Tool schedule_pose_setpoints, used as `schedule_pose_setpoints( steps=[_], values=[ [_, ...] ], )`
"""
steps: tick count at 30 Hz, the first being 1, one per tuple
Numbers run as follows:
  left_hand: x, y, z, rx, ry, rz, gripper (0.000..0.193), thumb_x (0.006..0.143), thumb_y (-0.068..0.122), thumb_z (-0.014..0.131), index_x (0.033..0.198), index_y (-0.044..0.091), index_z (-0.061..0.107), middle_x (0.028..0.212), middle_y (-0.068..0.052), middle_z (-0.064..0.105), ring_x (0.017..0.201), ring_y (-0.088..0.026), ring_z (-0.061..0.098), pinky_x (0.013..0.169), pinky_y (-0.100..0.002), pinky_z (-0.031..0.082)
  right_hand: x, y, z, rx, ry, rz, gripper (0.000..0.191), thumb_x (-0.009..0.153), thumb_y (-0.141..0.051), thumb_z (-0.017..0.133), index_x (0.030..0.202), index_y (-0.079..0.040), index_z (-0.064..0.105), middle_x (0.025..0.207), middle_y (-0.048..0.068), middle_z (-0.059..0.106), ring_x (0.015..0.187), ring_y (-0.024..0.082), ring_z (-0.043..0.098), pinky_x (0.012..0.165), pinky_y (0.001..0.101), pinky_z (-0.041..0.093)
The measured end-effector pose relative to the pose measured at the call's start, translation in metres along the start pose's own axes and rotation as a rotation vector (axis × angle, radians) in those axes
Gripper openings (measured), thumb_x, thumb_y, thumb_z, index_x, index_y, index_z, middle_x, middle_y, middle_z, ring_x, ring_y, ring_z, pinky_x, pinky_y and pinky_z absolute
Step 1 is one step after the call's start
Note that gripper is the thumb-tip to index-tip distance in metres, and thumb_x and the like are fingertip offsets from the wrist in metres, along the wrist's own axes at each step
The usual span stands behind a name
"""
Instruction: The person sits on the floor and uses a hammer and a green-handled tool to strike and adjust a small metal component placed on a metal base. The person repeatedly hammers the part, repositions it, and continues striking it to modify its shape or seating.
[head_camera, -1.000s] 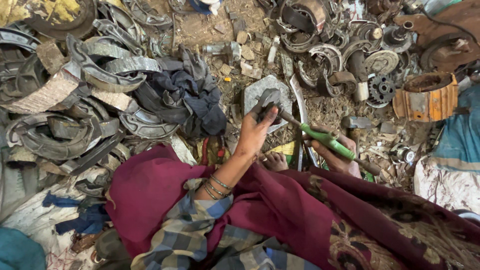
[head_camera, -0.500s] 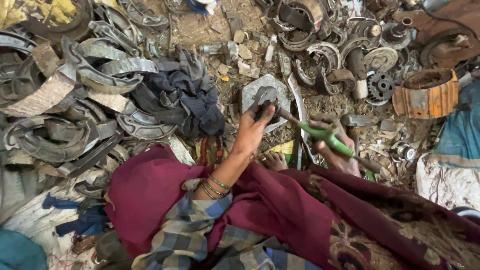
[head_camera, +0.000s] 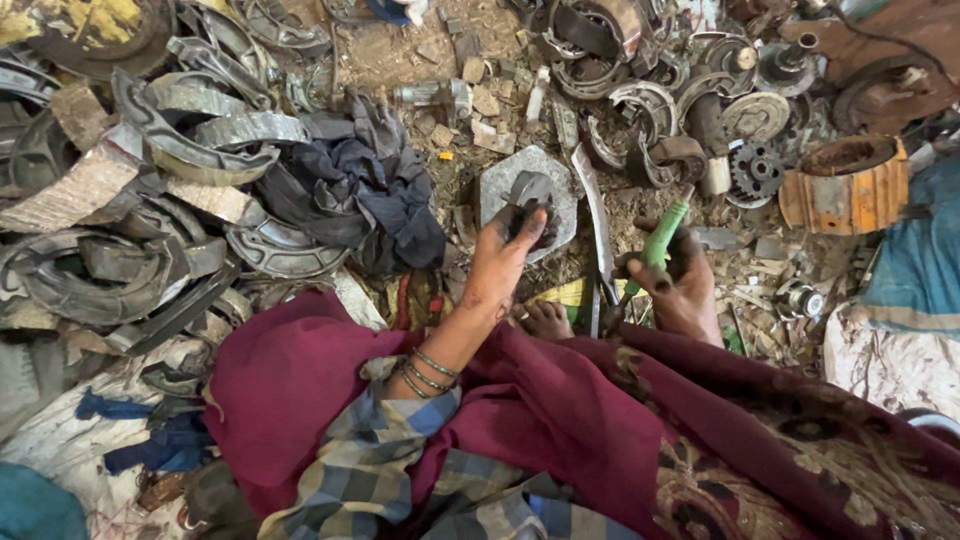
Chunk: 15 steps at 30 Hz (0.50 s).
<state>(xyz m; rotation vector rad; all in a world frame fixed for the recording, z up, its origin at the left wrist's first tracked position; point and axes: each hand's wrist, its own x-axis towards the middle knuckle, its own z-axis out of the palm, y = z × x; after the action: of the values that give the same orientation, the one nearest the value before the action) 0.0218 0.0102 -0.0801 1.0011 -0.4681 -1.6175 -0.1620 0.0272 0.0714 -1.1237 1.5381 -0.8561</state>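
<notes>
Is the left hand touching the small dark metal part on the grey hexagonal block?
Touching. In the head view, the left hand has its fingers wrapped over the small dark metal part atop the grey hexagonal block, with no gap showing.

The floor (head_camera: 420, 50) was bare, dusty earth strewn with small stones and chips. Heaps of curved grey metal scrap (head_camera: 180, 130) covered the left side, with a dark crumpled cloth (head_camera: 370, 190) beside them. More rusty round parts and a gear (head_camera: 757, 170) lay at the upper right, near an orange drum (head_camera: 845, 195). Daylight fell evenly, without hard shadows.
</notes>
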Motion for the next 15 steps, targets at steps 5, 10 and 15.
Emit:
schedule_pose_setpoints(
  steps=[5,10,15],
  values=[
    [0.001,-0.006,0.0,-0.035,-0.021,-0.019,0.047,0.091,0.039,0.079,0.114,-0.002,0.074,0.105,-0.003,0.075,0.096,-0.011,0.066,0.09,-0.027,0.051,0.008,0.018,-0.009,-0.038,0.033,-0.078,0.056,0.09,-0.005,0.075,0.137,0.005,0.047,0.126,0.015,0.064,0.108,0.022,0.069,0.098,0.0391,0.061],
    [-0.002,-0.002,0.001,-0.218,-0.071,-0.09,0.043,0.084,0.031,0.086,0.108,-0.001,0.073,0.101,-0.008,0.076,0.088,-0.02,0.072,0.083,-0.032,0.06,0.009,0.023,-0.012,0.053,0.079,-0.151,0.057,0.094,-0.003,0.072,0.139,0.005,0.04,0.124,0.02,0.064,0.114,0.025,0.069,0.103,0.0382,0.059],
    [-0.006,0.0,0.004,-0.177,-0.088,-0.018,0.05,0.077,0.032,0.09,0.111,0.004,0.066,0.105,-0.008,0.073,0.094,-0.02,0.072,0.089,-0.034,0.061,0.005,0.02,-0.013,0.304,0.214,-0.103,0.054,0.096,-0.004,0.071,0.14,0.003,0.041,0.123,0.017,0.066,0.111,0.029,0.071,0.101,0.0431,0.061]
  ],
)
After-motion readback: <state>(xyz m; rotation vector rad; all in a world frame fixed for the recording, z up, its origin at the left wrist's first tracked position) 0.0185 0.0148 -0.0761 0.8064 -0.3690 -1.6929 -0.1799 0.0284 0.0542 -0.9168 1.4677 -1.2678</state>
